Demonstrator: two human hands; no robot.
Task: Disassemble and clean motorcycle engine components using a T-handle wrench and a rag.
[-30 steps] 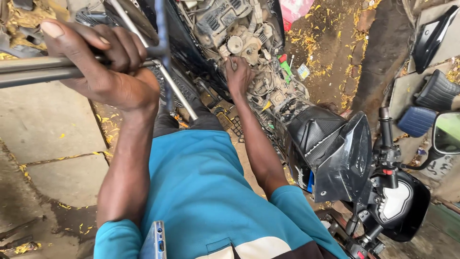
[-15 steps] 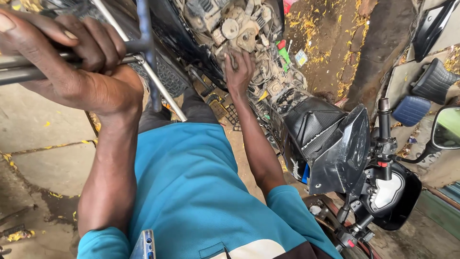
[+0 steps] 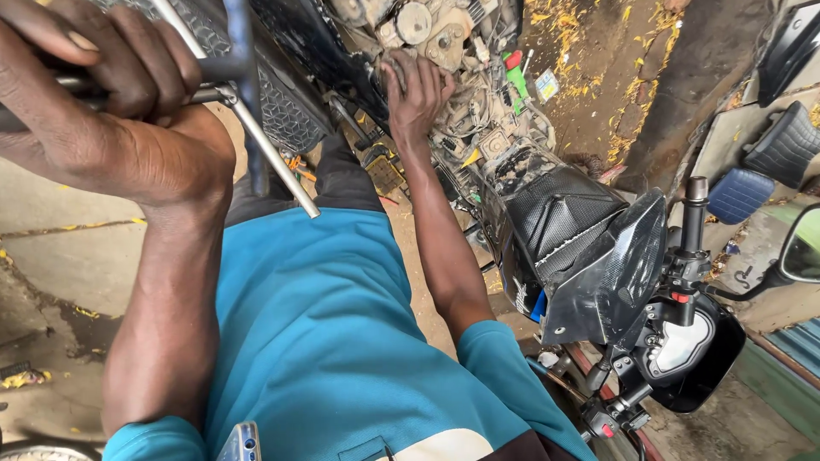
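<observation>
Left hand (image 3: 111, 102), upper left of frame: fingers (image 3: 141, 64) clenched round a thin grey metal bar (image 3: 273, 166) of the motorcycle's rear rack, which runs diagonally down toward frame centre.

Right hand (image 3: 416, 90), top centre: fingers bent and pressed onto the dusty grey exposed engine block (image 3: 461, 51). Whether they pinch a small part or only bear on the casing, cannot tell; the fingertips are hidden against the metal.

Around the engine: round gear-like covers, loose wiring, a green and red small component (image 3: 515, 72) just beside it, all coated in grime. Covers look already off; engine lies open, nothing refitted, so work reads as mid-way at most.

Further out, right of frame: black textured fuel tank (image 3: 555, 218), black handlebar grip (image 3: 694, 218), mirror edge (image 3: 803, 248). Teal shirt (image 3: 325, 341) fills lower centre. Concrete floor (image 3: 77, 256) left, with yellow debris.
</observation>
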